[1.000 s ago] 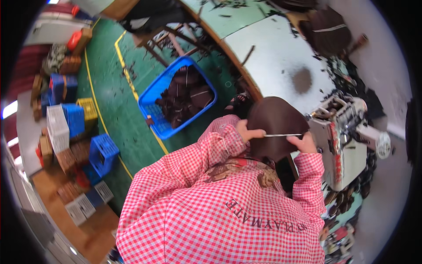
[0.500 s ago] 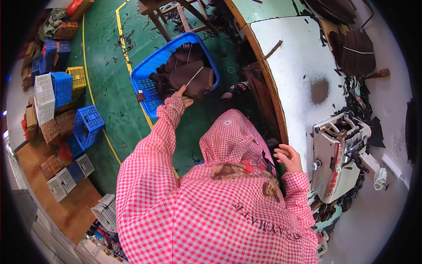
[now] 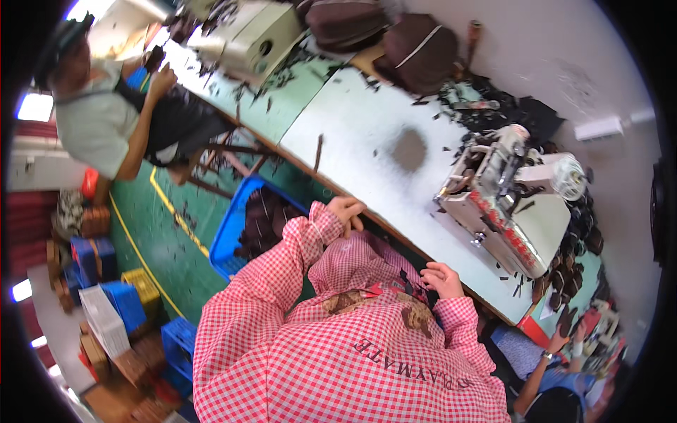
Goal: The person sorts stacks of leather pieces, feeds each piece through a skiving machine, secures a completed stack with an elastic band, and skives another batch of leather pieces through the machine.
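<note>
My left hand is above my lap by the table's edge, its fingers loosely bent downward and apart, with nothing visible in them. Close to the table's front edge, my right hand is raised, fingers half curled and apart, holding nothing. Beyond my left forearm stands a blue plastic basket of dark brown flat pieces; my sleeve hides part of it. On the white tabletop, nearest my right hand, sits a worn whitish bench machine with dark scraps around it.
Tied stacks of brown pieces lie along the table's far side, near a wooden-handled tool. A person sits at the far left; another person works at lower right. Crates stand on the left. A second machine is farther along.
My left hand has left the bundle in the basket and come right, toward the table's edge. The view has turned right, bringing two people into sight. My right hand stays near the table's edge.
</note>
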A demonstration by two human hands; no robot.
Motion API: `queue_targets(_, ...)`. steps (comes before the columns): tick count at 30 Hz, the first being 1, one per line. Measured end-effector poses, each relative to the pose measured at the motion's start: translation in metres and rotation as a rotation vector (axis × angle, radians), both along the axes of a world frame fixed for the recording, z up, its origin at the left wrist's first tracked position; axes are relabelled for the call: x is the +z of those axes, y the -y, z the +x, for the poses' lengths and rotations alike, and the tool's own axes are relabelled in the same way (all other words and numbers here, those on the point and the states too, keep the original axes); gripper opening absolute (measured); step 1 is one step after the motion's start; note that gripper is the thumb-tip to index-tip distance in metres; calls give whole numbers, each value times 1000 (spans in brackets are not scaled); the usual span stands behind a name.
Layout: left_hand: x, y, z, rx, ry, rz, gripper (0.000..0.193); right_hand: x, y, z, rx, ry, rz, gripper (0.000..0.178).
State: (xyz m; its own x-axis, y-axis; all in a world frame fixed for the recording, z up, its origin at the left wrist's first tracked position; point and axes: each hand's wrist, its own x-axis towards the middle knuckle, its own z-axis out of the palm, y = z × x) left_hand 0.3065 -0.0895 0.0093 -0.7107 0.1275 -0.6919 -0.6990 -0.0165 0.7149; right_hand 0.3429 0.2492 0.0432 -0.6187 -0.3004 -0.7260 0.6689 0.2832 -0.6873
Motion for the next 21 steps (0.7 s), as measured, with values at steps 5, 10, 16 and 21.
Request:
queue_targets(5,52,-7,-161,30,-269,-89,32,6,-16,23,-216,-61,-20,36)
queue_targets(10,3,15,-315,35,-150,-605,83,16,-21,34,-431,-93,38,36)
queue_targets(16,66,-1,-358,38,84,-839,109,92,-1,12,-594,-236,-23,25)
queue_targets(21,66,-28,-378,233,-74,-900,110,313,20,-25,188,-1389,583,26)
